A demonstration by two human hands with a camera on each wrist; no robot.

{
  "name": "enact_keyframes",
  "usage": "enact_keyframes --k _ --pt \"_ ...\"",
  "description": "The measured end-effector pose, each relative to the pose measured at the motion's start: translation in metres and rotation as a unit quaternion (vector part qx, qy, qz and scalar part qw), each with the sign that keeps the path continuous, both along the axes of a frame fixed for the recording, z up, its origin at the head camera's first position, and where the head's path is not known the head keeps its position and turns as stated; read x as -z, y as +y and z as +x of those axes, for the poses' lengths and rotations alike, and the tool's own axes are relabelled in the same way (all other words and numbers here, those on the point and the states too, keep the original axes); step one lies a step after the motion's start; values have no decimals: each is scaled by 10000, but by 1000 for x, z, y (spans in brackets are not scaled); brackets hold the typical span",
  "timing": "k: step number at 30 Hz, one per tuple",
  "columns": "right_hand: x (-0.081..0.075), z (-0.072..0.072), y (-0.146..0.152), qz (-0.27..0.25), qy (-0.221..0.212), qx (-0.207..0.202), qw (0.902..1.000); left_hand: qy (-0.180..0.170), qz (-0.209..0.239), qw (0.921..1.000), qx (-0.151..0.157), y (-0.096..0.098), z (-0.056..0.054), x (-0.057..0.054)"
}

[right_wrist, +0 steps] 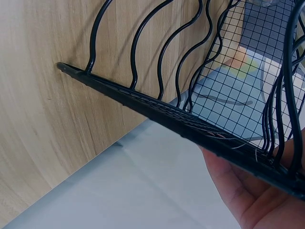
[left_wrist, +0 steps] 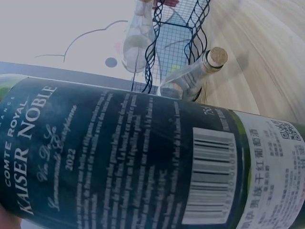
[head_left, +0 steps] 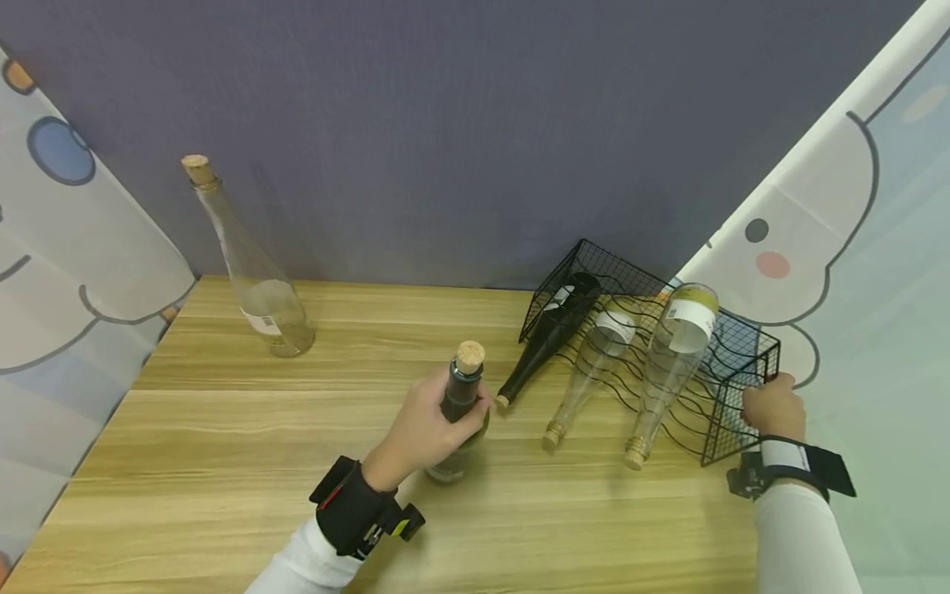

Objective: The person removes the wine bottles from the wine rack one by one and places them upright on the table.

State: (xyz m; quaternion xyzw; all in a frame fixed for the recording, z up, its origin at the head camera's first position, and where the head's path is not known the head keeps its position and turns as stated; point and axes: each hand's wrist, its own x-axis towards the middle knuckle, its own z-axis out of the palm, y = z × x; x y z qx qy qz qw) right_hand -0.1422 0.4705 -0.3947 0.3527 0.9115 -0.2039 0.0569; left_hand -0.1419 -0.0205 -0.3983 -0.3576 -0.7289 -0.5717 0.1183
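My left hand grips a dark green wine bottle around its upper part, below a cork stopper. It is held roughly upright, left of the wire rack. In the left wrist view the dark label and barcode of this wine bottle fill the foreground. With curled fingers, my right hand holds the top of the right end of the black wire wine rack. The right wrist view has the right hand at the frame bar of the wine rack.
Three corked bottles lie in the rack, necks toward me: a dark bottle, a clear bottle and a larger clear bottle. Another clear corked bottle stands at the back left of the wooden table. Behind rises a grey panel.
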Motion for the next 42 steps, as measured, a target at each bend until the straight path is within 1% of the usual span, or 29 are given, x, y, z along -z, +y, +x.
enact_keyframes --k 7,17,23,30,38,42 --pt "2 0 1 -20 -46 48 10000 -177 -91 9997 -123 -8 -5 -1" --pt "2 -1 3 12 -41 34 10000 -602 -203 9974 -345 -23 -13 -5" --pt "1 0 2 -19 -56 14 10000 -679 -236 9960 -523 -29 -18 -4" --pt "1 1 0 -11 -39 18 10000 -907 -273 9932 -670 -38 -20 -5" --pt "0 0 -1 -9 21 -39 10000 -662 -89 9942 -843 -57 -29 -4" --pt "0 1 0 -52 1 -1 10000 -743 -19 9921 -1010 -68 -32 -4"
